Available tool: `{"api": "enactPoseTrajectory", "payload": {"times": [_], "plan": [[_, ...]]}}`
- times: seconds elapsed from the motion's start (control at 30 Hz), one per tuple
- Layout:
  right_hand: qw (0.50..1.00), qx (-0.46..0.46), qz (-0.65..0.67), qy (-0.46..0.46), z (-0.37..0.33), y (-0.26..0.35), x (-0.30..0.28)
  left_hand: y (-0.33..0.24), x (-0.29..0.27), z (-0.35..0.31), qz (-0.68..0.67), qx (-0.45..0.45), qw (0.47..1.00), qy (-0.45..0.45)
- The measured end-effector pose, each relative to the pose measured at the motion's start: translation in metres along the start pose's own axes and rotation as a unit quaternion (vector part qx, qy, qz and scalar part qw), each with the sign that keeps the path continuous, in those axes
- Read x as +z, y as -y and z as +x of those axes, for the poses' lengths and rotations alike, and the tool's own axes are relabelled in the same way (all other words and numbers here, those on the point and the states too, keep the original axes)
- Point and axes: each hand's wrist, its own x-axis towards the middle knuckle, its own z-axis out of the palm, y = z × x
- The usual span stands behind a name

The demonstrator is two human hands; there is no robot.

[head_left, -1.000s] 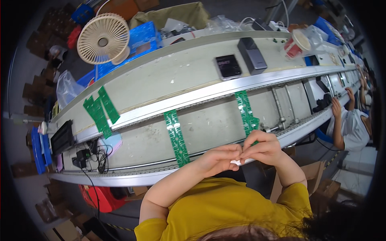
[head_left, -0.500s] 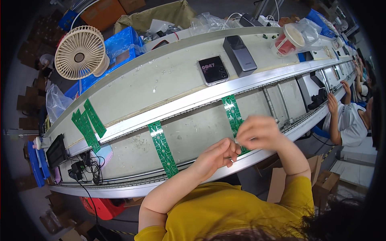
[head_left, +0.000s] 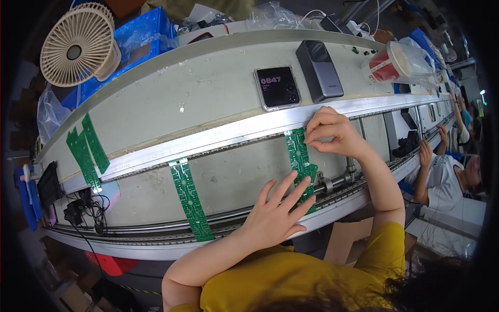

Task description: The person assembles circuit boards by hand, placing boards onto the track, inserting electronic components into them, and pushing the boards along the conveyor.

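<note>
A long green circuit board (head_left: pixel 298 153) lies across the two rails of the conveyor in front of me. Over its near part my left hand (head_left: pixel 273 216) is spread, with the fingertips on or just above the board. My right hand (head_left: pixel 332 134) is at the board's far right edge, by the far rail, its thumb and forefinger pinched together. Whatever the pinch holds, if anything, is too small or hidden to make out. Farther left, a second green circuit board (head_left: pixel 190 200) spans the same rails.
More green boards (head_left: pixel 86 151) lean at the far left, near cables and a small black screen (head_left: pixel 49 184). Beyond the far rail (head_left: pixel 234 130) lie a phone (head_left: pixel 278 88), a grey power bank (head_left: pixel 319 70) and a cup (head_left: pixel 387 62). A beige fan (head_left: pixel 78 47) stands left; co-workers sit right.
My hands, close together over the board's near end before, are now apart. The right has moved to its far end; the left has spread its fingers. The view has shifted slightly.
</note>
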Motion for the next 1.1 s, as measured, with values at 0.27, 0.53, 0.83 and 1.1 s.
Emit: {"api": "enactPoseTrajectory", "payload": {"times": [0.27,0.53,0.83,1.1], "plan": [[1.0,-0.001,-0.01,-0.004,0.0,-0.005,0.004,0.003,0.003,0.001,0.0,-0.013,0.999,0.035],[1.0,-0.009,-0.023,-0.008,-0.004,-0.007,0.005,0.002,0.002,0.001,0.004,-0.016,0.999,0.045],[0.998,-0.024,-0.042,-0.029,-0.006,-0.011,0.011,0.003,0.002,0.001,-0.001,-0.019,0.999,0.05],[0.998,-0.032,-0.043,-0.033,-0.007,-0.013,0.011,0.003,0.003,0.0,-0.001,-0.02,0.998,0.051]]}}
